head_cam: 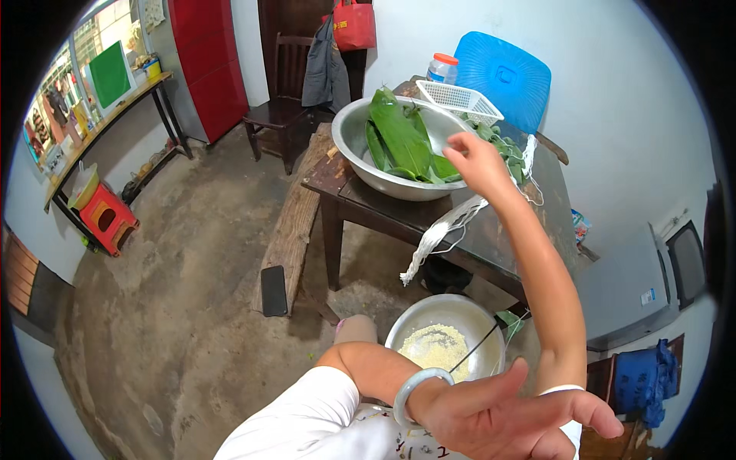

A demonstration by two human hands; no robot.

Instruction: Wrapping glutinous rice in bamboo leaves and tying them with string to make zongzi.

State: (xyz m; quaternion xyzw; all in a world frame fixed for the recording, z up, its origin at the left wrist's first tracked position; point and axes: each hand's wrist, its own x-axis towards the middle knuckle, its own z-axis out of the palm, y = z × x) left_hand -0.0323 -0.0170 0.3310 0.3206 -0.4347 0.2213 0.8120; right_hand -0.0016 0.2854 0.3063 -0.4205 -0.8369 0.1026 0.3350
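Observation:
My left hand point(506, 414), with a pale bangle at its wrist, is palm up and fingers spread, nothing in it, at the bottom right. Behind it a metal basin point(402, 313) holds pale grains point(440, 345), and a thin dark handle crosses it. My right hand point(472, 158) reaches over the right rim of a large metal bowl point(379, 178) on the table; its fingers are slightly curled and apart, with nothing visible between them. Long green leaves point(399, 129) lie in that bowl. A bundle of white string point(440, 230) hangs over the table's front edge.
On the dark wooden table point(540, 224) are a white plastic basket point(460, 100), a jar with an orange lid point(443, 68) and leaf-wrapped bundles point(506, 149) with string. A wooden bench point(287, 241) with a phone point(273, 291) stands left of it. A green leaf point(512, 323) hangs beside the basin.

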